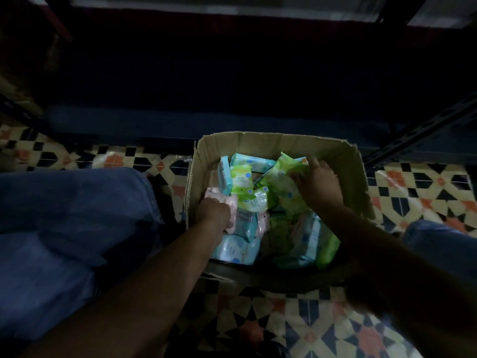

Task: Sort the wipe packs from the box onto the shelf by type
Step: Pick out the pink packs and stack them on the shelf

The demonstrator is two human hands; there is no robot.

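Observation:
An open cardboard box [260,144] stands on the tiled floor and holds several wipe packs in green, light blue and pink. My left hand [213,211] reaches in at the box's left side and grips a pink pack [228,202]. My right hand [318,183] is at the box's right side, its fingers curled round a green pack [284,169] that stands tilted above the pile. More green packs [241,182] and blue packs [238,248] lie loose between and below my hands. The shelf [232,120] behind the box is dark, and what it holds cannot be made out.
My legs in blue jeans [64,215] flank the box on the left and at the far right. Perforated metal shelf posts [418,135] slant down at the right. The patterned tile floor [296,313] surrounds the box.

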